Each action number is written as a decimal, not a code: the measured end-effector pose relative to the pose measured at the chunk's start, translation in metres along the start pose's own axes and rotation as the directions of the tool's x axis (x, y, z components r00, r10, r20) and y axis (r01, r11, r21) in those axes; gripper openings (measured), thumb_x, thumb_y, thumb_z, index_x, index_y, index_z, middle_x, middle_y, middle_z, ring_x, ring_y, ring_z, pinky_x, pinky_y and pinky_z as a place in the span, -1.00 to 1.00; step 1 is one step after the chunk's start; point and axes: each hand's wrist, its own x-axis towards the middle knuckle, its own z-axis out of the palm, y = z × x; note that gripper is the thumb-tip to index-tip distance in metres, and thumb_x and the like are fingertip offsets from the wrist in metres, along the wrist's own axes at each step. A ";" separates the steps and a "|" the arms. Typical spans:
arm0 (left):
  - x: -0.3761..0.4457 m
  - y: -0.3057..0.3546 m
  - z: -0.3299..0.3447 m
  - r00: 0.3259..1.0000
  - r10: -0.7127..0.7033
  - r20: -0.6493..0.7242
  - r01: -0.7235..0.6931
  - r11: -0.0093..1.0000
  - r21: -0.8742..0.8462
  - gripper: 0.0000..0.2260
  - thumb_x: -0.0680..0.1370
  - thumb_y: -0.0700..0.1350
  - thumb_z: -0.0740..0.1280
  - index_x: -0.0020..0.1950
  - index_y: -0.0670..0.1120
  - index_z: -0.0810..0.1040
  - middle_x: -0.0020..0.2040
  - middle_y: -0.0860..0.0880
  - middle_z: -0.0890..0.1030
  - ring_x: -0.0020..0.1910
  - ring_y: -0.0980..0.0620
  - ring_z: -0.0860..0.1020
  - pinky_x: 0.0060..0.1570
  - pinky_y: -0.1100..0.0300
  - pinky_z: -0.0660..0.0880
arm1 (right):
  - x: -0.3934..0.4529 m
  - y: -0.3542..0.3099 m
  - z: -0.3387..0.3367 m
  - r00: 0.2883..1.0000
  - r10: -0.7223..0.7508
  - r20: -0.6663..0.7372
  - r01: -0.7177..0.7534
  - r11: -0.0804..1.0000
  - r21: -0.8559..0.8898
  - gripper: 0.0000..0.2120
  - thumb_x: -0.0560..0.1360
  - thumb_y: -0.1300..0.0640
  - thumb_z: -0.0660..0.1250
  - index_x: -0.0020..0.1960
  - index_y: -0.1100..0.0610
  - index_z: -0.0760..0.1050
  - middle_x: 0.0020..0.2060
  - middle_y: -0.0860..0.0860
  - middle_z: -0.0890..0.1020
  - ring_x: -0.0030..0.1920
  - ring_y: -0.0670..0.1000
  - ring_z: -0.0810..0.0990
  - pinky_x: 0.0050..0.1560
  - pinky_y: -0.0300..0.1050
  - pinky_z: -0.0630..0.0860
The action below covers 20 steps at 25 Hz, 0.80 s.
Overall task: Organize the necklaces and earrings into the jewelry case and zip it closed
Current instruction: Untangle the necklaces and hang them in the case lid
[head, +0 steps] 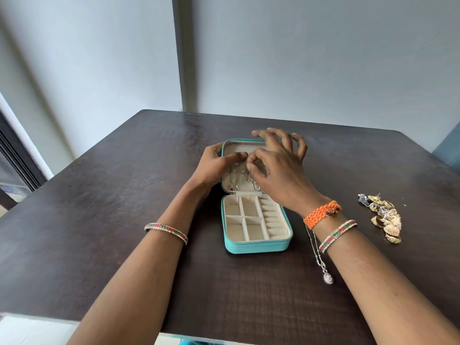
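The right hand (pixel 276 165) makes its grip with thumb and forefinger pinched on a thin silver chain necklace (pixel 246 176) at the top of the lid, its other fingers fanned clear, probably so they do not snag the chains already hanging there. The left hand (pixel 216 165) curls round the lid's left edge with its thumb laid across the lining toward the same spot; it seems to steady the lid while the chain is hooked on, though whether the thumb also nips the chain I cannot tell.

The teal zip-round jewellery case with cream lining (pixel 256 246) lies open flat on the dark wooden worktop (pixel 124 195), lid farther from the person, and its divided tray nearer and bare. Another silver chain with an oval pendant (pixel 323 267) lies just right of the case, partly under the right wrist. A heap of gold and silver earrings (pixel 383 216) waits farther right, well apart, likely left for the tray compartments.
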 end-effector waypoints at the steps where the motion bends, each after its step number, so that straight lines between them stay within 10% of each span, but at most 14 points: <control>1: 0.000 0.000 0.000 1.000 -0.001 0.002 0.001 1.000 -0.006 -0.88 0.47 -0.36 0.34 -0.15 -0.16 0.58 -0.35 0.04 0.63 -0.38 0.15 0.56 -0.29 0.29 0.55 | 0.000 0.000 0.001 1.000 -0.004 -0.006 0.004 1.000 -0.006 -0.91 0.48 0.05 0.30 -0.18 0.01 0.54 0.35 -0.03 0.42 0.39 0.04 0.21 0.33 0.11 -0.04; 11: 0.001 -0.003 -0.002 1.000 -0.013 0.008 0.013 1.000 -0.013 -0.90 0.47 -0.33 0.35 -0.15 -0.15 0.58 -0.33 0.02 0.62 -0.33 0.09 0.55 -0.24 0.23 0.52 | -0.003 -0.005 -0.012 0.995 -0.015 0.095 0.022 0.997 -0.069 -0.88 0.22 -0.07 0.34 -0.27 -0.07 0.53 0.38 -0.04 0.38 0.43 0.07 0.18 0.38 0.19 -0.09; 20: 0.000 -0.002 -0.001 1.000 -0.022 0.000 0.022 1.000 -0.019 -0.90 0.47 -0.33 0.35 -0.13 -0.14 0.58 -0.26 -0.02 0.63 -0.32 0.11 0.56 -0.22 0.24 0.54 | -0.002 -0.001 -0.008 0.996 -0.041 0.085 0.051 0.991 -0.125 -0.93 0.38 0.02 0.35 -0.25 -0.02 0.53 0.38 -0.03 0.39 0.44 0.08 0.17 0.36 0.17 -0.14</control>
